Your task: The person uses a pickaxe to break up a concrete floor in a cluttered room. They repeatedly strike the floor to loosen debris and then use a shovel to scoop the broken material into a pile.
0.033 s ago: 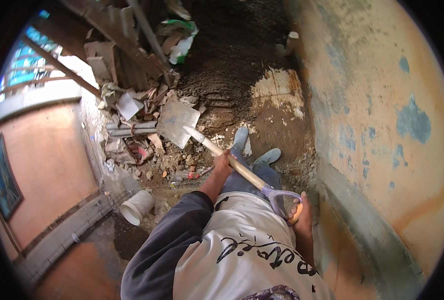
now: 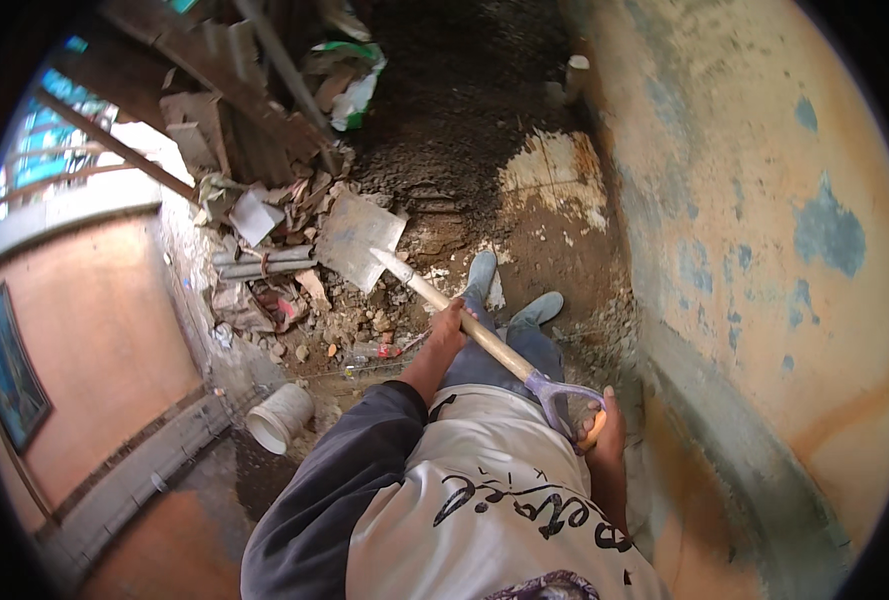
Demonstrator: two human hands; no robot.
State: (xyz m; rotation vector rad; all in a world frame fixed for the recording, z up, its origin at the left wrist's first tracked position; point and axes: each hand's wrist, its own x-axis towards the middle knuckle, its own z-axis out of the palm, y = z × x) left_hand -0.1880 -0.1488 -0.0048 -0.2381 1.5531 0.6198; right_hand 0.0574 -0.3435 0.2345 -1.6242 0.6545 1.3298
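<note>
I hold a shovel with a pale wooden shaft (image 2: 484,340). My left hand (image 2: 447,330) grips the shaft at mid-length. My right hand (image 2: 604,425) is closed on the purple D-shaped handle (image 2: 562,397) beside my hip. The flat grey blade (image 2: 359,240) lies at the edge of a rubble heap (image 2: 289,295) of broken brick, stones and scraps. My two grey boots (image 2: 509,290) stand on damp earth just right of the shaft.
A stained plaster wall (image 2: 764,250) runs close along my right. Dark soil (image 2: 444,110) lies ahead. Timber beams (image 2: 214,70), grey pipes (image 2: 259,262) and sacks crowd the left rear. A white bucket (image 2: 279,417) lies on its side by a low ledge at lower left.
</note>
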